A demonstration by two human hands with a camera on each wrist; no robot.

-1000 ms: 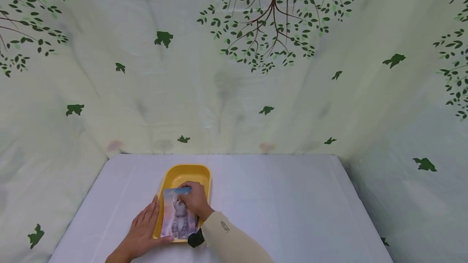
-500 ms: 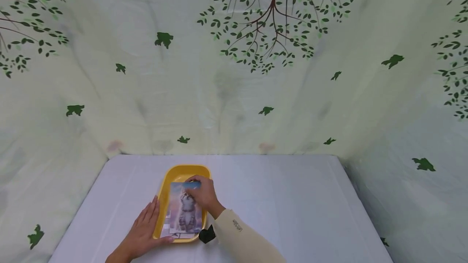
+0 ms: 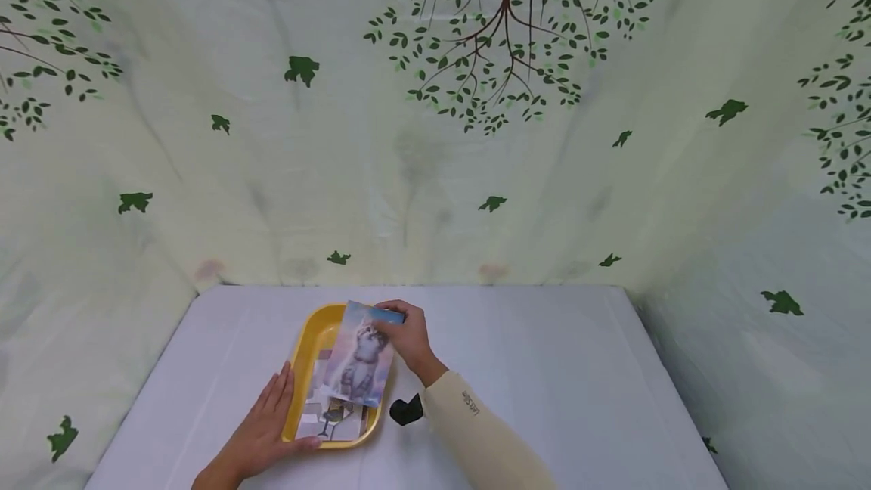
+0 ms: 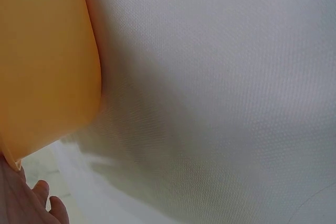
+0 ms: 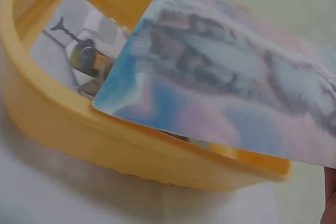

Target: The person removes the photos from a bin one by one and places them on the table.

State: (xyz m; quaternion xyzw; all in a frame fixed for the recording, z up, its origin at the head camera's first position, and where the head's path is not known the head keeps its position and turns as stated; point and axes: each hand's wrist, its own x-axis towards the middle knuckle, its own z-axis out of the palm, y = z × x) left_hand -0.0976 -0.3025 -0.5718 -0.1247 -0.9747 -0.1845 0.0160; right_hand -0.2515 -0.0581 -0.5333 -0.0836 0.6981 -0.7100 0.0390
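My right hand (image 3: 411, 340) pinches a kitten picture card (image 3: 362, 361) near its top right corner, thumb on the face. The card is tilted and raised over a yellow plastic tray (image 3: 318, 325); in the right wrist view its edge overlaps the tray's rim (image 5: 58, 97). Another picture card (image 3: 314, 408), showing a wine glass, lies in the tray, partly covered. My left hand (image 3: 264, 418) rests along the tray's left side, fingers straight, thumb at the front edge. In the left wrist view that hand (image 4: 23, 198) touches the tray's rim below its outer wall (image 4: 47, 61).
The tray stands on a white-covered table (image 3: 531, 369), left of the middle. A black object (image 3: 406, 410) shows beside the right sleeve (image 3: 479, 429). Behind the table hangs a pale curtain (image 3: 422, 172) printed with branches and leaves.
The right hand has lifted the kitten card and moved it back and to the right, turning it clockwise. The wine-glass card beneath has come into view. The left hand has stayed at the tray.
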